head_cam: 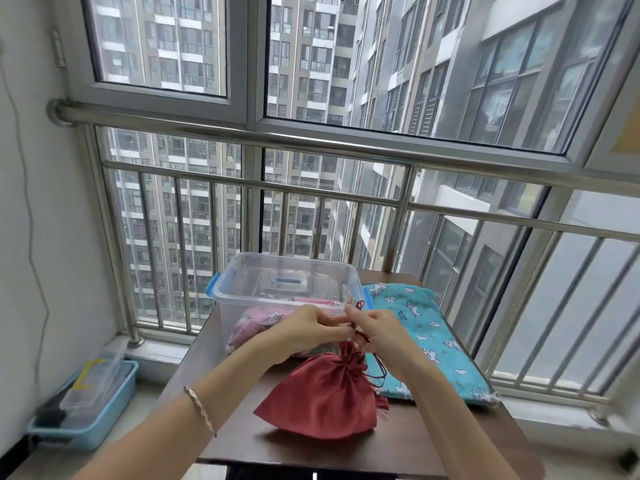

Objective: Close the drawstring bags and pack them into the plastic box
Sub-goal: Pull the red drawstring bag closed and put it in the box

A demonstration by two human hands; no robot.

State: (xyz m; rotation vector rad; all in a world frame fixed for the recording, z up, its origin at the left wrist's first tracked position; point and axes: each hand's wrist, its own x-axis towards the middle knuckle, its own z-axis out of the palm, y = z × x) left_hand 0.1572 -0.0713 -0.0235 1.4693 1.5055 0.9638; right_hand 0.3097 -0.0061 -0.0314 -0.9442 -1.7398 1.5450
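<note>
A brown bench [433, 433] lies under the left hand [308, 329]. Down to that hand's left, on the floor, sits a blue tray [110, 408] holding clear containers [93, 379]. Beyond the hand, a steel railing [311, 140] crosses the window [251, 64], with apartment towers [173, 46] outside.

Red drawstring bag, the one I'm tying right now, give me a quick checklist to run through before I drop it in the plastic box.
1. Red bag neck gathered tight: ok.
2. Both hands on the cord: ok, left hand and right hand pinch it above the bag.
3. Knot finished: cannot tell, the fingers hide it.
4. Plastic box open on top: ok.
5. Room in the box: ok, only a pink bag shows inside.
6. Blue bag closed: cannot tell; it lies flat on the table beside the box.
</note>
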